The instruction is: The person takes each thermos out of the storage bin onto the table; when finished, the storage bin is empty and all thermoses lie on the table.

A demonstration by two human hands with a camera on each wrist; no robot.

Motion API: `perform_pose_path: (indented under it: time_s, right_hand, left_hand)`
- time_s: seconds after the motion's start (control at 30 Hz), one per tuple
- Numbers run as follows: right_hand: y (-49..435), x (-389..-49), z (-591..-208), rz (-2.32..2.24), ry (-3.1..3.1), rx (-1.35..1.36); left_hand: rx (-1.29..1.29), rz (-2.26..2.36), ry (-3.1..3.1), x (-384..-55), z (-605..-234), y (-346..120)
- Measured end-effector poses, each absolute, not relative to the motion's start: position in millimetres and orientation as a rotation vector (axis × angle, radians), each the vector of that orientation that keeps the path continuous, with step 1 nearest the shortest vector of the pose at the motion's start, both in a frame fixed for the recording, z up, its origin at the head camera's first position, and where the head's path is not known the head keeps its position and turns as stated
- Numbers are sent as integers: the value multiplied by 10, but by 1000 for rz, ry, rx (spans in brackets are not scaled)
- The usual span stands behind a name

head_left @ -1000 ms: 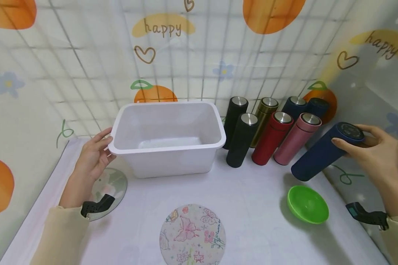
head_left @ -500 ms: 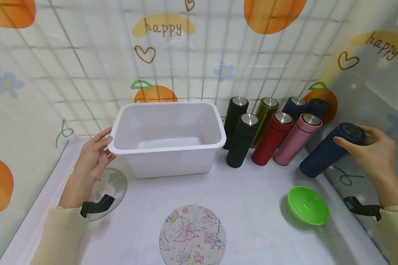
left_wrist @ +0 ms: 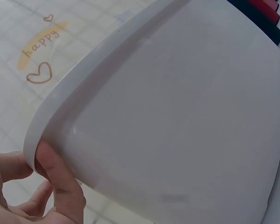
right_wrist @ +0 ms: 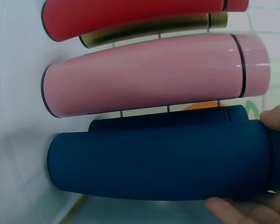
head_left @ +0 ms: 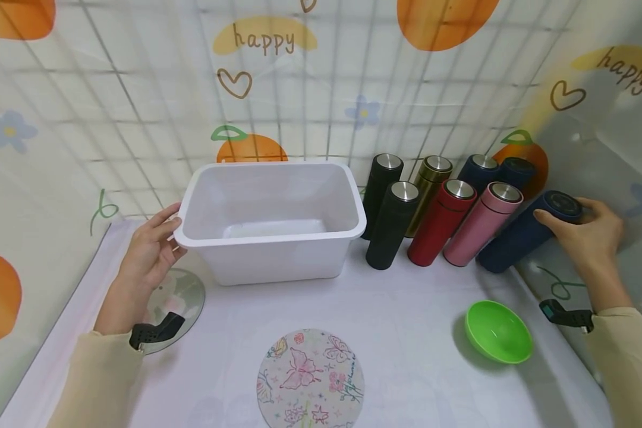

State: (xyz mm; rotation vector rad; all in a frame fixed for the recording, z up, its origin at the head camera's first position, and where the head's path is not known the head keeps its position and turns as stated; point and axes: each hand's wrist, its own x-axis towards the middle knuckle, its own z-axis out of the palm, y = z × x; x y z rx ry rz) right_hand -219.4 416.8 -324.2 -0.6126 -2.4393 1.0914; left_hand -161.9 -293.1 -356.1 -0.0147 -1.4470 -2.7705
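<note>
My left hand (head_left: 152, 249) pinches the rim of a white plastic bin (head_left: 273, 261) at its left end; the left wrist view has the thumb and fingers on either side of that rim. At the far right my right hand (head_left: 594, 238) grips a dark blue thermos (head_left: 524, 235) around its lid. In the right wrist view this thermos (right_wrist: 158, 163) stands close beside a pink thermos (right_wrist: 144, 77), its base near the tabletop. A red thermos (head_left: 441, 223), two black ones, a gold one (head_left: 430, 178) and two more blue ones stand grouped between the bin and my right hand.
A green bowl (head_left: 499, 331) sits near the table's right edge. A round butterfly-print mat (head_left: 310, 380) lies at the front middle, and another round mat (head_left: 189, 297) lies partly under my left forearm. A printed sheet over a wire grid (head_left: 321, 89) closes off the back.
My right hand has brought the blue thermos left and back, closer to the pink one, and its base has moved away from the green bowl. The left hand stays on the bin's rim.
</note>
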Motion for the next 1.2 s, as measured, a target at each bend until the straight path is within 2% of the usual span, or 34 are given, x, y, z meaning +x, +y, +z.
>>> perform_pose_path:
  time_s: [0.7,1.2]
  right_hand:
    - [4259,-2504,-3300,1304,-2429,-272]
    - [4347,-2456,-3438,1163,-2533,-369]
  left_hand:
    - [-10,-2792,-1387,-1574,-3485,-2998]
    - [49,-2753,-1475,-1607,-3535,-2942]
